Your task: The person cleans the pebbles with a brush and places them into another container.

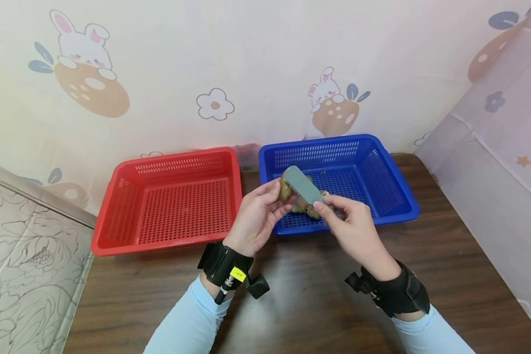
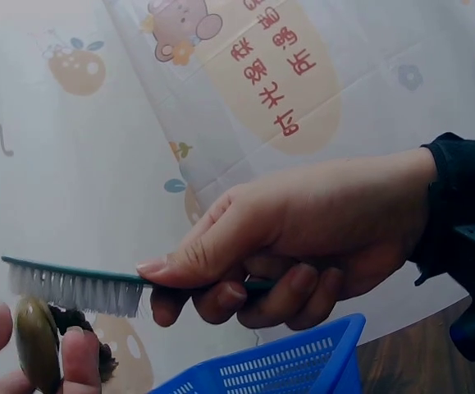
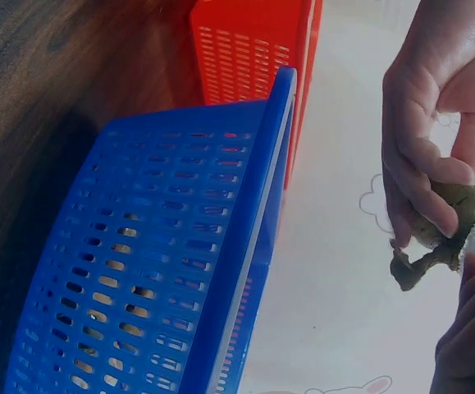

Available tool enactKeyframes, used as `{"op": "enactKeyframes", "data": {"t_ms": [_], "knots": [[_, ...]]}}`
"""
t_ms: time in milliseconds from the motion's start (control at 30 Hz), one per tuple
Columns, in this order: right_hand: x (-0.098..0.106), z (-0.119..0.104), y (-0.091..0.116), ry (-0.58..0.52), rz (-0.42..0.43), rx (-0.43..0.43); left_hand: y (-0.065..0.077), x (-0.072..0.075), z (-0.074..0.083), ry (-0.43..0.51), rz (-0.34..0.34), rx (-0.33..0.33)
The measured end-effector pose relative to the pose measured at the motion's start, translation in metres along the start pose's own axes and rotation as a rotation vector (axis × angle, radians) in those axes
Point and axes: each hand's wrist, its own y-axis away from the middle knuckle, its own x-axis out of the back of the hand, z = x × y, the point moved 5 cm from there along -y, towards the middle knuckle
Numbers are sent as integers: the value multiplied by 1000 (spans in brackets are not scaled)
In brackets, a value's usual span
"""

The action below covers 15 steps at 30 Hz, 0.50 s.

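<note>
My left hand (image 1: 256, 211) pinches an olive-brown shellfish (image 2: 37, 345) by its sides, between thumb and fingers. Dark, ragged matter (image 3: 409, 269) clings to the smooth shell. In my right hand (image 1: 354, 226) is a green brush (image 1: 304, 184), gripped by its handle with the thumb along it. Its white bristles (image 2: 77, 289) face down, right at the top edge of the shell in the left wrist view. Both hands are raised over the near left part of the blue basket (image 1: 394, 191). Several brownish lumps (image 1: 311, 211) lie in that basket, partly hidden by the hands and brush.
To the left stands a red perforated basket (image 1: 183, 209), its near right corner close to the left hand. Both baskets sit on a dark wood table (image 1: 301, 300). A patterned cloth (image 1: 265, 59) hangs behind, and another curtain borders the right side.
</note>
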Motion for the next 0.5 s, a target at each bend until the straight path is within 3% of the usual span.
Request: {"op": "enactKeyframes", "data": {"t_ms": [233,500], "knots": [[-3,15,-6,13,12,18,3,-5,-1,16,-125,32],[-1,17,-8,67,16,22,2,-4,-2,-28,-132,63]]}}
